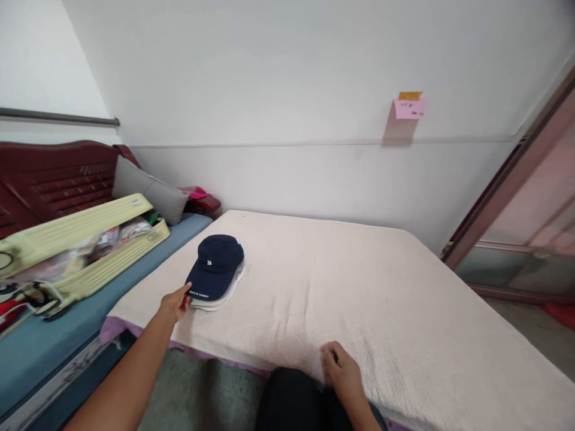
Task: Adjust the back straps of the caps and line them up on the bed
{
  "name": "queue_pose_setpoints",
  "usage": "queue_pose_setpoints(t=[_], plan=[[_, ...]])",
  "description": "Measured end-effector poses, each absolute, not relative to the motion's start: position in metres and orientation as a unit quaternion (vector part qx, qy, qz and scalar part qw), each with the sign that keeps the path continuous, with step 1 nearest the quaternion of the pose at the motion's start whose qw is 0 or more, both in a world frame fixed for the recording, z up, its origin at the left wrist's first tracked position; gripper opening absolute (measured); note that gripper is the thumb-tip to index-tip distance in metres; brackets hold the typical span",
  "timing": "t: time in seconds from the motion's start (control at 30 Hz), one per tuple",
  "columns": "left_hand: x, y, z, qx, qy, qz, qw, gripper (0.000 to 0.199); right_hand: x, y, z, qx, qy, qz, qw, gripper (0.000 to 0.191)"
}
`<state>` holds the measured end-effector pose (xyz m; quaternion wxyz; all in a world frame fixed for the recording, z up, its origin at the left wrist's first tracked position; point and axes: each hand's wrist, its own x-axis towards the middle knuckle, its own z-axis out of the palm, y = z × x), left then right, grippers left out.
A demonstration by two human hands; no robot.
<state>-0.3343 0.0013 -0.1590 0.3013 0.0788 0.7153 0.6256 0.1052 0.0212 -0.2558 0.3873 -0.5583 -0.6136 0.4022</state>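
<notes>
The navy baseball cap [220, 254] lies stacked over a white cap [214, 306] towards the left of the cloth-covered tabletop [336, 269], the pair already together and neither visibly raised. The left hand's [174, 303] grip is closed on the navy brim [211, 286], while the right hand [345, 372] rests near the front edge, fingers curled together, holding nothing visible.

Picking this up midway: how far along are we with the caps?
Looks done: navy cap stacked on white cap, on the cloth. In hand: left hand holds the navy brim; right hand is curled near the cloth's edge. Remaining, likely: release, with fingers on the brim.
</notes>
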Motion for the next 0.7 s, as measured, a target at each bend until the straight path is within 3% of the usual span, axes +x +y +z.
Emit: queue_pose_setpoints(t=[0.33,0.47,0.57,0.7], plan=[[-0.327,0.01,-0.124,0.008,0.629,0.68,0.377,0.033,0.105,0.022,-0.261,-0.55,-0.613,0.404,0.398,0.024],[-0.302,0.014,-0.108,0.036,0.536,0.75,0.386,0.007,0.106,0.022,-0.261,-0.547,-0.613,0.407,0.4,0.02],[-0.268,0.013,-0.104,0.071,0.472,0.786,0.393,0.017,0.107,0.021,-0.258,-0.539,-0.609,0.422,0.402,0.02],[-0.209,-0.002,-0.109,0.12,0.407,0.805,0.415,0.014,0.105,0.018,-0.252,-0.515,-0.572,0.471,0.431,0.025]])
